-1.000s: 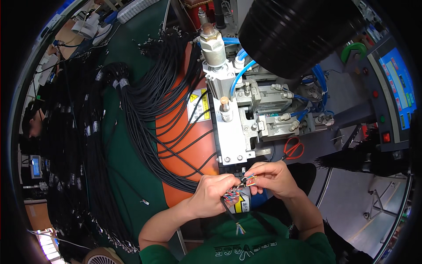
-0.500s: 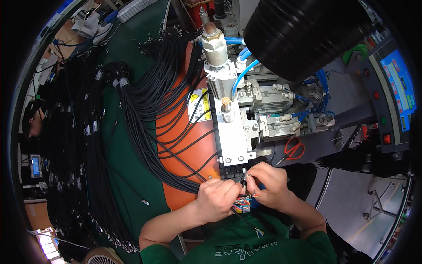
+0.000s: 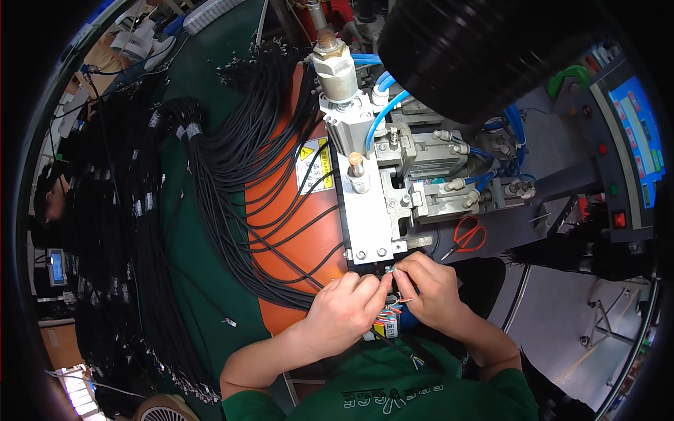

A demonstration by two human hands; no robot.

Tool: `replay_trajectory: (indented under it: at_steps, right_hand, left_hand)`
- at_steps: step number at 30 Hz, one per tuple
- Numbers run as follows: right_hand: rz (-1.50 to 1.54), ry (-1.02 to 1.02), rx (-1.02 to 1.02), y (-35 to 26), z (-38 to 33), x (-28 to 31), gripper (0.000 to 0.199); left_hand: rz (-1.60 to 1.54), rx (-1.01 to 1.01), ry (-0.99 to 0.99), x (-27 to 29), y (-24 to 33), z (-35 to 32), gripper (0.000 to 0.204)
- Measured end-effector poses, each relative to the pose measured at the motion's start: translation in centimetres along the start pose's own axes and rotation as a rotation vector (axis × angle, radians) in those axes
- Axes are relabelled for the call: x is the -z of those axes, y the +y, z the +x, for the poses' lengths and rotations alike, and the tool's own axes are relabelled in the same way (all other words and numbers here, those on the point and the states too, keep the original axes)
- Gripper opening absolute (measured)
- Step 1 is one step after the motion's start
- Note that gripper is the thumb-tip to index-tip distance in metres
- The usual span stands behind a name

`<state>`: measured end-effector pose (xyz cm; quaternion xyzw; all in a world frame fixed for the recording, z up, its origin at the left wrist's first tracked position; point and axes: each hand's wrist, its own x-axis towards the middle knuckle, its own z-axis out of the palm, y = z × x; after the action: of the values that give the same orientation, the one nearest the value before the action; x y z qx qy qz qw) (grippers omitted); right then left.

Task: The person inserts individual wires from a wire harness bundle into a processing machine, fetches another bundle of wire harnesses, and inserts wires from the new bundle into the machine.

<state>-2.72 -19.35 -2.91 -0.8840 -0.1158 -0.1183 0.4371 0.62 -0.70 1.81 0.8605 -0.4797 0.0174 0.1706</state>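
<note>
My left hand [image 3: 344,309] and my right hand [image 3: 432,291] meet fingertip to fingertip at the front of a press-like machine [image 3: 366,217]. Between the tips shows a small silver-white connector [image 3: 389,269], pinched by my right thumb and forefinger. The left fingers are curled, thumb and forefinger closed at the same spot; what they hold is hidden. Just below the hands fan out thin coloured wires [image 3: 388,313]. Black cables [image 3: 284,298] run in from the left and pass behind my left hand. One stripped cable end [image 3: 418,362] hangs in front of my green shirt.
Bundled black cables [image 3: 210,168] lie across an orange surface [image 3: 298,235] and a green tabletop [image 3: 203,281]. Red-handled scissors [image 3: 469,237] lie right of the machine. Blue air hoses [image 3: 382,116], a large black tube [image 3: 463,56] and a control screen [image 3: 639,137] stand beyond.
My left hand's fingertips have moved up and right to meet the right ones. The right hand has shifted slightly upward. The machine appears slightly further left and up in the picture.
</note>
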Motion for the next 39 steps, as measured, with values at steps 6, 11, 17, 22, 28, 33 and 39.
replay_trajectory:
  at_steps: [6, 11, 17, 22, 28, 33, 39]
  right_hand:
    - [-0.134, 0.008, 0.080, -0.7, 0.5, 0.6, 0.011]
    - [-0.116, -0.070, 0.065, -0.1, 0.5, 0.8, 0.012]
    - [-0.012, 0.037, 0.052, 0.2, 0.1, 0.2, 0.013]
    - [-0.078, 0.080, 0.107, 0.1, -0.1, -0.1, 0.015]
    - [-0.112, 0.092, 0.096, -0.2, -0.1, -0.1, 0.015]
    - [-0.143, 0.089, 0.088, -0.7, 0.1, 0.0, 0.014]
    - [-0.142, 0.018, 0.060, -0.6, 0.3, 0.5, 0.011]
  left_hand:
    - [0.063, 0.013, -0.029, 0.1, 0.3, 0.6, 0.047]
    - [0.078, 0.004, -0.063, 0.3, 0.4, 0.8, 0.047]
    - [0.092, 0.009, -0.049, 0.2, 0.5, 0.6, 0.045]
    - [0.088, 0.012, -0.062, 0.1, 0.5, 0.6, 0.044]
    - [0.072, 0.023, -0.078, 0.4, 0.7, 0.8, 0.043]
    - [0.092, 0.029, -0.078, 0.4, 0.8, 0.6, 0.043]
    - [0.037, 0.032, -0.068, 0.3, 0.5, 0.7, 0.042]
